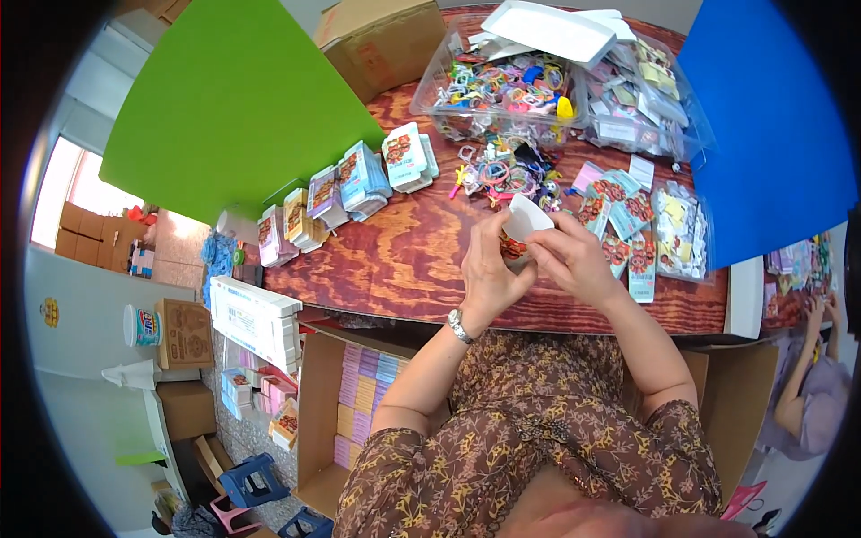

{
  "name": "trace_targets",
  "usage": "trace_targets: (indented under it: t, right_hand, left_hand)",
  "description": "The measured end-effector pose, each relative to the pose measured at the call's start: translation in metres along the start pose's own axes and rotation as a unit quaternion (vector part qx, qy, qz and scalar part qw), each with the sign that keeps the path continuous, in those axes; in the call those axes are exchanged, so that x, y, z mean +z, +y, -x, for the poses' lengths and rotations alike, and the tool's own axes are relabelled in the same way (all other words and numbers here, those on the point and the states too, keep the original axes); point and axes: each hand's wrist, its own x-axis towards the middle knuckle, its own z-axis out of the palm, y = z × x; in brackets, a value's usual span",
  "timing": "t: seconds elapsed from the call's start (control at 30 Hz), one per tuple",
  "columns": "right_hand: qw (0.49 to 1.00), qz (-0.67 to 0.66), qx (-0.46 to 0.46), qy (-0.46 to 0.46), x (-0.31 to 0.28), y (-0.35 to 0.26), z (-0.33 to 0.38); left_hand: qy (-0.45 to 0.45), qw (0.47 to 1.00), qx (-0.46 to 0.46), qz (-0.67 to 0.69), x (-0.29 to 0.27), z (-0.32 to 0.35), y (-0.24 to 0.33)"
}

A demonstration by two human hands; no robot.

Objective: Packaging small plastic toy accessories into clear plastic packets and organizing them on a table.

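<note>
In front of my chest, above the table's near part, I hold a small printed carton [529, 215] whose white inside faces up. My left hand [487, 271] grips its left side, with a watch on that wrist. The fingers of my right hand [578, 262] pinch its right edge. Just beyond lies a loose pile of colourful small trinkets and bands [507, 172]. To the right, several flat printed cartons [628, 211] overlap on the table. Next to them is a clear tray of small white and yellow pieces [683, 233].
Stacks of folded cartons [363, 184] line the left of the reddish wood-grain table [395, 260]. Clear bins [502, 85] of trinkets stand at the back beside a cardboard box [381, 45]. A green panel [238, 108] and a blue panel [767, 134] flank the table. Another person [812, 394] works at far right.
</note>
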Motion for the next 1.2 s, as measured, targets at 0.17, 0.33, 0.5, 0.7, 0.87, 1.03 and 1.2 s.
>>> trace_targets:
  t: [0.17, 0.33, 0.5, 0.7, 0.87, 1.03, 1.2]
  right_hand:
    - [0.999, 0.010, -0.014, -0.029, -0.012, -0.012, 0.008]
    - [0.914, -0.305, 0.267, 0.017, -0.004, 0.004, 0.016]
    - [0.918, -0.323, 0.229, -0.002, -0.003, 0.000, 0.021]
    - [0.978, -0.131, 0.158, 0.039, -0.005, -0.004, 0.021]
    - [0.978, -0.106, 0.170, 0.052, -0.003, -0.014, 0.022]
    - [0.992, 0.003, 0.064, 0.107, 0.005, -0.012, 0.036]
    - [0.984, 0.032, 0.097, 0.147, 0.011, -0.012, 0.053]
  left_hand:
    - [-0.010, 1.000, -0.010, 0.000, 0.003, 0.014, 0.002]
    - [0.005, 0.997, 0.058, -0.055, 0.005, 0.017, 0.005]
    - [0.016, 0.987, 0.105, -0.117, 0.005, 0.020, 0.010]
    - [0.006, 0.982, 0.104, -0.158, 0.008, 0.025, 0.013]
    - [-0.010, 0.975, 0.111, -0.191, 0.009, 0.027, 0.013]
    - [-0.010, 0.974, 0.114, -0.197, 0.012, 0.028, 0.014]
    - [-0.051, 0.982, 0.083, -0.164, 0.021, 0.026, 0.019]
